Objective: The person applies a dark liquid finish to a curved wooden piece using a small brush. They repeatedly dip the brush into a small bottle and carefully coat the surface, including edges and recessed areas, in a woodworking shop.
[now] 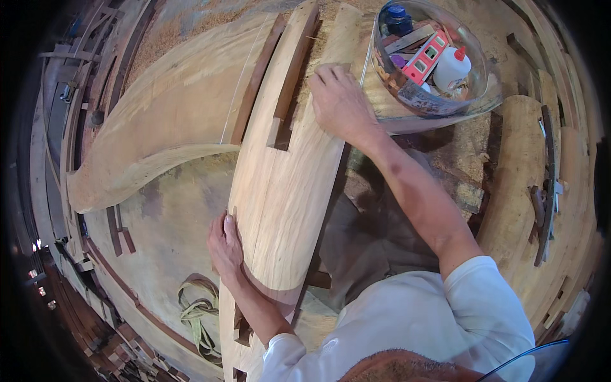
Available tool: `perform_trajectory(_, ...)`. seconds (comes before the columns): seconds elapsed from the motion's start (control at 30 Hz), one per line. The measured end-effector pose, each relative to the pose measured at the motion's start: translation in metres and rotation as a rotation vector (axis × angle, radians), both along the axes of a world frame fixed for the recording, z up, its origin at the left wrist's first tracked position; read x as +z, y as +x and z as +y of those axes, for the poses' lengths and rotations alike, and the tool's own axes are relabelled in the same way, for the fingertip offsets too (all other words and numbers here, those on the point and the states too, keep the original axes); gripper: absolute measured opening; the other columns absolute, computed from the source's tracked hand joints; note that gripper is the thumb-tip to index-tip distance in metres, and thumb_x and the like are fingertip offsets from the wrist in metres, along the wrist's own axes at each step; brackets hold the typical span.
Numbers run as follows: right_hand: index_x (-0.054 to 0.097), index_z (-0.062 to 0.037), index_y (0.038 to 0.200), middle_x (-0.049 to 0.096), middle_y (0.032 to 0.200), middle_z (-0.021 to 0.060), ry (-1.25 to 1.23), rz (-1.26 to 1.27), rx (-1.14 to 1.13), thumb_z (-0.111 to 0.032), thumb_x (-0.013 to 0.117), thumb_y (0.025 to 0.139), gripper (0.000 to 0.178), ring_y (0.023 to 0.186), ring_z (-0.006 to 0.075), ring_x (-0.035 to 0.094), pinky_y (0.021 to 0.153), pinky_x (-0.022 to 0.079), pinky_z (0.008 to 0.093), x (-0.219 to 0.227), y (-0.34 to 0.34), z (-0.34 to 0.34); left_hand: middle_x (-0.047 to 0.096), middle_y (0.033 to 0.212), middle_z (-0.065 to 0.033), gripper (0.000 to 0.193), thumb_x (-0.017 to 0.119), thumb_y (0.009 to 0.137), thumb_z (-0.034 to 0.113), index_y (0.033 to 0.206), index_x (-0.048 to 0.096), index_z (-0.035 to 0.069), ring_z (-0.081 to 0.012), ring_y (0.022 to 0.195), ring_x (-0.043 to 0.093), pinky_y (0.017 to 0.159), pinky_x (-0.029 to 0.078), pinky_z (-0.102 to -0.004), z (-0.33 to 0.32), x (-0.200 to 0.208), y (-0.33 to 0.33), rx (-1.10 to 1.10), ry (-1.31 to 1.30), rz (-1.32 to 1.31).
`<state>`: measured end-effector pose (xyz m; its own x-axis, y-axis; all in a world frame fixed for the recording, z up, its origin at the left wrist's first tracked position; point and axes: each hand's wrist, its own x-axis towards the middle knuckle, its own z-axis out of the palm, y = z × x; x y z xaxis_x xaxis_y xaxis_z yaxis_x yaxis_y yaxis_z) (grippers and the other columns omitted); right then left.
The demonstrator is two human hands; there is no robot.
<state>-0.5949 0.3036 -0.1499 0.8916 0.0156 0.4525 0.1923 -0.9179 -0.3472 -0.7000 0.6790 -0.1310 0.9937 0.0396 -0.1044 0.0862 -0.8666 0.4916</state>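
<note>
A long, pale wooden beam (280,210) with rounded sides runs from the lower middle up to the top. Its upper part has a deep slot (294,95) with wood shavings inside. My right hand (342,105) rests on the beam right of the slot, its fingers slightly bent. Under those fingertips is a small greyish-tan patch that I cannot make out. Lower down, my left hand (225,247) is closed on the beam's left edge, thumb up along it. A narrow dark tip shows beside that thumb, too small to name.
A wide curved wooden piece (172,95) lies left of the beam. At upper right, a clear tub (426,105) holds a red spirit level (425,58), a white squeeze bottle (452,67) and scraps. A greenish strap (198,312) lies lower left; tools (545,191) sit on timber at right.
</note>
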Motion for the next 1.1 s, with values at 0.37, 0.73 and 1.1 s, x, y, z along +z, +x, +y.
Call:
perform_trajectory(0.37, 0.065, -0.0002, 0.107, 0.062, 0.119, 0.0170, 0.056, 0.001, 0.001, -0.006, 0.066, 0.089, 0.019, 0.114, 0.0343, 0.059, 0.100, 0.050, 0.0469, -0.002, 0.005, -0.011, 0.075, 0.118, -0.0287, 0.052, 0.056, 0.111, 0.038, 0.129, 0.071, -0.008, -0.0339, 0.111, 0.072, 0.100, 0.054, -0.0436, 0.008, -0.027, 0.006, 0.046, -0.145, -0.042)
perform_trajectory(0.73, 0.064, -0.0021, 0.106, 0.058, 0.115, 0.0162, 0.140, 0.081, 0.025, -0.007, 0.063, 0.092, 0.016, 0.113, 0.0355, 0.057, 0.099, 0.048, 0.0480, 0.004, 0.008, -0.013, 0.067, 0.137, -0.0287, 0.048, 0.053, 0.109, 0.028, 0.142, 0.062, -0.006, -0.0432, 0.127, 0.064, 0.110, 0.049, -0.0473, -0.049, -0.003, -0.019, 0.123, 0.055, -0.158)
perform_trajectory(1.1, 0.063, -0.0014, 0.114, 0.059, 0.127, 0.0186, 0.057, 0.177, 0.026, -0.010, 0.062, 0.096, 0.020, 0.119, 0.0391, 0.056, 0.103, 0.046, 0.0523, 0.011, 0.009, -0.009, 0.064, 0.143, -0.0236, 0.053, 0.061, 0.104, 0.035, 0.143, 0.063, -0.001, -0.0417, 0.135, 0.058, 0.117, 0.041, -0.0500, -0.079, -0.003, -0.027, 0.146, 0.223, -0.182)
